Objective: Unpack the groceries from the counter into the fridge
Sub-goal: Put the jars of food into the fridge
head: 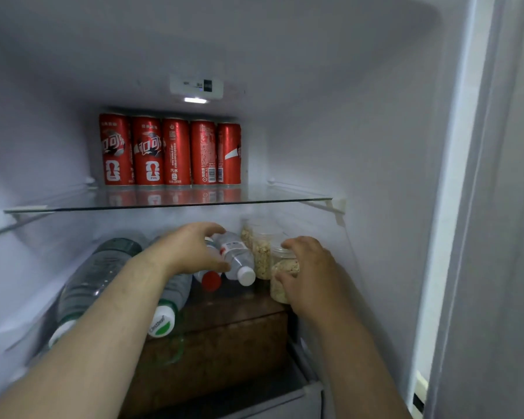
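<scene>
Both my hands are inside the open fridge, on its lower shelf. My left hand (194,251) grips a small clear water bottle with a white cap (239,261), which lies on its side. Beside it lies a bottle with a red cap (211,279). My right hand (307,269) holds a clear plastic jar of tan, grainy food (280,278) at the shelf's right. Two more such jars (262,252) stand just behind it. Two large water bottles (103,267) lie on their sides at the left, partly hidden by my left forearm.
Several red soda cans (170,152) stand in a row at the back of the upper glass shelf (164,204). The shelf's front is bare. A drawer (270,400) sits below the lower shelf. The fridge's right wall and door edge (436,267) stand close to my right arm.
</scene>
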